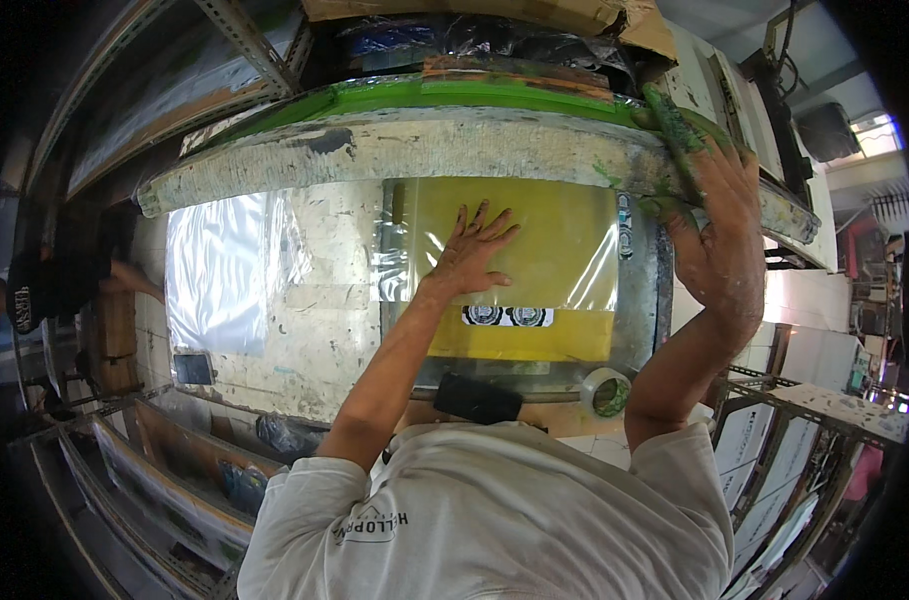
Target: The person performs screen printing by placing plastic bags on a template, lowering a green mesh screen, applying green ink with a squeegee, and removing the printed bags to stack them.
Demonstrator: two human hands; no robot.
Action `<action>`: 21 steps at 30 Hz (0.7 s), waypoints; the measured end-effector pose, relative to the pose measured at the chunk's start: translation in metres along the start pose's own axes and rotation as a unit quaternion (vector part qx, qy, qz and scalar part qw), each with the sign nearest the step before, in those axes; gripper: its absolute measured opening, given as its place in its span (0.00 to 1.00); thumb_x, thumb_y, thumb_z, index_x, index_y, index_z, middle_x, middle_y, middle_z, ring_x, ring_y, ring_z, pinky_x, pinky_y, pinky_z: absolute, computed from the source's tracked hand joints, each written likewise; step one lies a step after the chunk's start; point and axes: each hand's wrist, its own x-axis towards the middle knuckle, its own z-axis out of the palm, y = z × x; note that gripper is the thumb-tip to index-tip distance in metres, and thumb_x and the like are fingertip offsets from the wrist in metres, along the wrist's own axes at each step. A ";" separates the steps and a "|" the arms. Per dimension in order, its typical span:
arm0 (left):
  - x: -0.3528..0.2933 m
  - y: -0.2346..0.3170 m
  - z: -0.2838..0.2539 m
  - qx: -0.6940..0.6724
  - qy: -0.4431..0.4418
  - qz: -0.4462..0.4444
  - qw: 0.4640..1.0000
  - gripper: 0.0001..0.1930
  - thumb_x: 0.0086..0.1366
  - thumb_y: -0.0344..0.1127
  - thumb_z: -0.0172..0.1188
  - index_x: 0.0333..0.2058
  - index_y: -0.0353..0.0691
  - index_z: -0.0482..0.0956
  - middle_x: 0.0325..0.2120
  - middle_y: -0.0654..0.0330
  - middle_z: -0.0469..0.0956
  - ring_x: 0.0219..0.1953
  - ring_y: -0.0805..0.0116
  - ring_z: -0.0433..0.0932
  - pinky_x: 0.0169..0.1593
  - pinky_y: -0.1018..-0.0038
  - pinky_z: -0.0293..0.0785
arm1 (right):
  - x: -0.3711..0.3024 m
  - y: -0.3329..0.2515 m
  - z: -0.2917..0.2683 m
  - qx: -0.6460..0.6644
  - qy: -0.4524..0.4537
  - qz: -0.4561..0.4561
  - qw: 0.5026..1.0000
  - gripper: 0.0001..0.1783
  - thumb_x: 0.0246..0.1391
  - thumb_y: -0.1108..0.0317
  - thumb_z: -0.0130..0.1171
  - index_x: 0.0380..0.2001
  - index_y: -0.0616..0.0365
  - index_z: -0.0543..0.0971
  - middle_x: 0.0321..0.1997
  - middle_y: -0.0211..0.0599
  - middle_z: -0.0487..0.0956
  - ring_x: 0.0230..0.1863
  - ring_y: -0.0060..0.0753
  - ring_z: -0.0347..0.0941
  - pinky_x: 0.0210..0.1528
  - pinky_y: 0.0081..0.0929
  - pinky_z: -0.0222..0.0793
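Observation:
My left hand (471, 252) lies flat, fingers spread, on a clear plastic film (564, 260) that covers a yellow board (534, 335) on the work table (314, 340). Two round black-and-white printed marks (507, 316) show just below the hand. My right hand (714, 215), smeared with green ink, grips the right end of a raised, ink-stained screen frame (424, 150) with a green upper face, held above the far edge of the table.
A stack of clear plastic sheets (214, 270) lies at the table's left. A roll of tape (606, 391) and a black block (477, 398) sit at the near edge, a small dark device (192, 368) at the left. Another person (64, 280) stands far left. Racks stand right.

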 end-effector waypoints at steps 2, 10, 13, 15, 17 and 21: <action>0.001 0.002 0.000 0.010 -0.007 -0.005 1.000 0.47 0.46 0.52 0.68 0.63 0.52 0.56 0.67 0.60 0.46 0.69 0.51 0.37 0.69 0.50 0.30 | -0.001 -0.001 0.000 -0.002 0.006 0.000 1.000 0.27 0.41 0.72 0.60 0.49 0.64 0.72 0.53 0.52 0.72 0.56 0.57 0.64 0.59 0.51 0.51; -0.002 0.005 -0.002 0.002 0.000 -0.008 1.000 0.48 0.45 0.54 0.67 0.64 0.51 0.55 0.67 0.60 0.45 0.69 0.50 0.36 0.69 0.50 0.29 | -0.001 -0.001 -0.001 0.000 0.015 -0.002 1.000 0.29 0.39 0.74 0.60 0.50 0.63 0.72 0.52 0.52 0.73 0.54 0.55 0.65 0.57 0.48 0.53; -0.004 0.004 -0.001 0.011 -0.008 -0.019 1.000 0.48 0.45 0.54 0.67 0.64 0.51 0.55 0.67 0.60 0.44 0.69 0.51 0.36 0.69 0.51 0.28 | 0.001 -0.001 0.001 0.005 0.020 -0.010 1.000 0.29 0.39 0.74 0.60 0.50 0.64 0.72 0.52 0.52 0.73 0.53 0.55 0.65 0.57 0.48 0.53; -0.005 0.004 0.000 0.011 -0.008 -0.023 1.000 0.48 0.45 0.54 0.67 0.64 0.51 0.55 0.68 0.60 0.44 0.69 0.51 0.35 0.69 0.51 0.27 | -0.001 0.001 0.002 0.005 0.023 -0.015 1.000 0.29 0.39 0.74 0.60 0.51 0.64 0.72 0.52 0.52 0.73 0.54 0.55 0.65 0.57 0.47 0.53; -0.006 0.004 -0.001 0.006 0.001 -0.021 1.000 0.49 0.44 0.54 0.68 0.64 0.51 0.55 0.68 0.59 0.43 0.69 0.52 0.35 0.69 0.51 0.27 | 0.001 -0.001 0.002 0.015 0.025 -0.016 0.999 0.29 0.39 0.74 0.60 0.50 0.64 0.72 0.52 0.53 0.73 0.54 0.56 0.65 0.57 0.48 0.53; -0.008 0.012 -0.008 0.001 -0.005 -0.032 0.999 0.52 0.40 0.53 0.71 0.64 0.51 0.55 0.67 0.58 0.43 0.69 0.51 0.35 0.69 0.50 0.26 | 0.000 -0.001 0.002 0.023 0.018 -0.007 1.000 0.29 0.39 0.74 0.60 0.50 0.64 0.72 0.52 0.53 0.73 0.54 0.56 0.65 0.57 0.48 0.53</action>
